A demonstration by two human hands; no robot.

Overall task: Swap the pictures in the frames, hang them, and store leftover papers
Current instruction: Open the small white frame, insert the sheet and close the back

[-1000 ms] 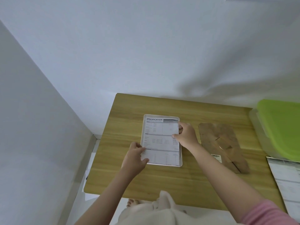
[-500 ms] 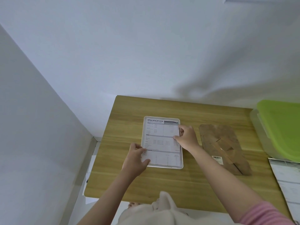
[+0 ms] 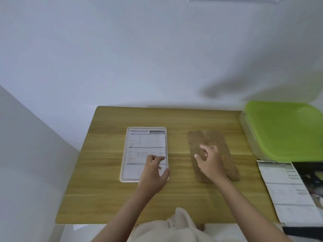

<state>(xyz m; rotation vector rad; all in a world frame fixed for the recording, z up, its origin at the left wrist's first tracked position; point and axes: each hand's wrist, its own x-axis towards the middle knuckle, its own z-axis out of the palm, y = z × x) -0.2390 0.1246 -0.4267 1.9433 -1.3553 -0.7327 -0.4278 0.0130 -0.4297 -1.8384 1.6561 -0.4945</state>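
Observation:
A white picture frame [image 3: 125, 154] lies flat on the wooden table [image 3: 104, 198], with a printed "Specification" sheet [image 3: 146, 142] inside it. My left hand [image 3: 153, 173] rests on the frame's lower right part, fingers on the sheet and thumb at the frame's right edge. To the right lies the brown backing board [image 3: 197, 138]. My right hand [image 3: 211, 163] is spread over the board with fingers straight; whether it touches the board I cannot tell.
A clear box with a green lid [image 3: 283, 130] stands at the table's right edge. In front of it lie printed papers [image 3: 286, 193] and a dark picture [image 3: 312, 180]. A wall runs behind the table and another along its left side.
My right hand left the frame's right edge and moved right over the backing board. My left hand shifted from the frame's left edge toward its lower right part.

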